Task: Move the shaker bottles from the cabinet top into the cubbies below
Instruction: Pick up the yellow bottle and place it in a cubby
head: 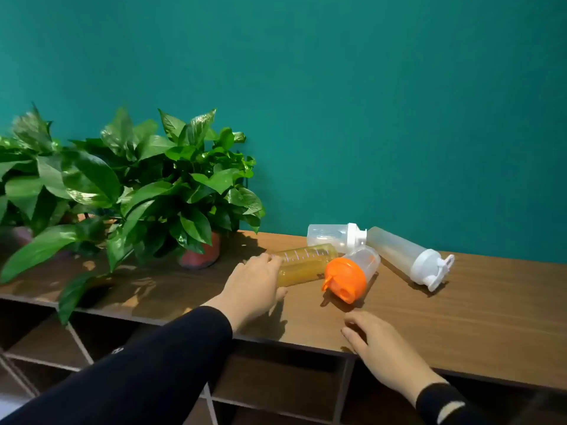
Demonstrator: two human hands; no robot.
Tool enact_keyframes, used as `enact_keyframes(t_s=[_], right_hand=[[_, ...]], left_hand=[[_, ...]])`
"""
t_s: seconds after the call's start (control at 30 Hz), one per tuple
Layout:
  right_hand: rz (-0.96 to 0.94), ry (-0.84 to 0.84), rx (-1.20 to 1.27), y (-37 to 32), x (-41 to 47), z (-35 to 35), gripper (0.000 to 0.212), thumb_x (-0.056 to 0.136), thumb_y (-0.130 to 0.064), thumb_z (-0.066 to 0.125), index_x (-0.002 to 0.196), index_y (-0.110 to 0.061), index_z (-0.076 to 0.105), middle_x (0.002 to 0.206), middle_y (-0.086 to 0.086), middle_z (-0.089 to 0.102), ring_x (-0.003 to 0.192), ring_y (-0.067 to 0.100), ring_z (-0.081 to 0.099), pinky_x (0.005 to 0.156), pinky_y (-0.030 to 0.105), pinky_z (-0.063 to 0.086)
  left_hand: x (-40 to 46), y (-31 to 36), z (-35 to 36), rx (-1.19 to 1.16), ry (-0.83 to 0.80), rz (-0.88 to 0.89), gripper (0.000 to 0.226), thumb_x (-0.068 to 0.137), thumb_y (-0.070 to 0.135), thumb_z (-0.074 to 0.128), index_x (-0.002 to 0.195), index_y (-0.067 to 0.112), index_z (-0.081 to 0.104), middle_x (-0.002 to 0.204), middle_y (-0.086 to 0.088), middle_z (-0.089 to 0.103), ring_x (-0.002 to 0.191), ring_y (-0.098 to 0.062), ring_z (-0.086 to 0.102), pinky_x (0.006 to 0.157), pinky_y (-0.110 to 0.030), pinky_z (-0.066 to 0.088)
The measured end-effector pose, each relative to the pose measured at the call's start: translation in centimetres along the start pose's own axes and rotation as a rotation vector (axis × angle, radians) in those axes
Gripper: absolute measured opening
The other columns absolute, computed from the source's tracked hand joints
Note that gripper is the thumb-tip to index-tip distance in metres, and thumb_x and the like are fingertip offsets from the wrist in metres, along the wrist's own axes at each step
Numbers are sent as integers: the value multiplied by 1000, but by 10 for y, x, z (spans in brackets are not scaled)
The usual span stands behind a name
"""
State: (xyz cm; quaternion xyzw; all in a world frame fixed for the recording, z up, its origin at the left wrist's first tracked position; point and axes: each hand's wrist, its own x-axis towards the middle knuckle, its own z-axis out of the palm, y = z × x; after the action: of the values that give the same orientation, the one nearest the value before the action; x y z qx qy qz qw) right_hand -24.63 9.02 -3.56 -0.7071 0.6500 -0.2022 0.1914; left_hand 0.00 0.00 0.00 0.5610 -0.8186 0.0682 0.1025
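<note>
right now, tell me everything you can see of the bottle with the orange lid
The bottle with the orange lid lies on its side on the wooden cabinet top, lid end toward the camera. Its short body looks like clear frosted plastic and seems empty; the orange screw lid has a spout and a flip cap. It rests against the yellow bottle, with a white-lidded bottle close behind. Neither hand touches it.

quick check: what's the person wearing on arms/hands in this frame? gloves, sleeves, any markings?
No gloves: the left hand and the right hand are both bare. Both arms wear long black sleeves reaching the wrists. The left sleeve carries a small pale mark, too small to read. The right sleeve has a white patch near the cuff. No watch or rings show.
</note>
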Motion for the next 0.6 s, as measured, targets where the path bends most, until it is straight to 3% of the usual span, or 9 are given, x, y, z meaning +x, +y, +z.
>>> enact_keyframes(t_s=[0.13, 0.27, 0.43, 0.53, 0.6], right_hand=[[36, 29, -71, 21, 11, 31, 48, 99, -52, 42, 145, -39, 45, 155, -24, 36, 143, -2, 27, 116, 24, 21], [-21, 121, -200, 19, 11, 42, 51, 100, -54, 38, 149, -40, 38, 154, -29, 27, 127, -13, 4, 108, 15, 4], [-34, 133, -247, 26, 14, 52, 53, 96, -58, 38, 143, -37, 49, 152, -22, 40, 133, -13, 17, 115, 18, 12], [-35, 163, -244, 28, 13, 56, 52, 93, -61, 43, 136, -35, 59, 144, -22, 50, 135, -9, 31, 116, 23, 21], [-61, 193, -187, 26, 10, 58, 58, 90, -67, 35, 130, -36, 63, 134, -27, 55, 135, -2, 43, 115, 27, 30]], left_hand=[[34, -16, 28, -34, -49, -166, 82, 81, 57, 64, 149, 25, 31, 143, -5, 48, 129, -29, 47, 98, -55, 46], [64, -29, 52, -49, -152, -209, 90, 76, 62, 68, 149, 29, 27, 140, -7, 49, 125, -33, 50, 95, -56, 47], [63, -35, 72, -23, -61, -246, 82, 72, 53, 75, 140, 28, 38, 125, -9, 53, 108, -32, 58, 81, -47, 56], [42, -40, 69, -45, -28, -296, 83, 72, 50, 77, 143, 28, 38, 125, -7, 50, 107, -31, 56, 83, -44, 56], [15, -49, 61, -32, 16, -274, 83, 72, 49, 76, 142, 28, 37, 125, -4, 50, 106, -29, 57, 81, -42, 57]])
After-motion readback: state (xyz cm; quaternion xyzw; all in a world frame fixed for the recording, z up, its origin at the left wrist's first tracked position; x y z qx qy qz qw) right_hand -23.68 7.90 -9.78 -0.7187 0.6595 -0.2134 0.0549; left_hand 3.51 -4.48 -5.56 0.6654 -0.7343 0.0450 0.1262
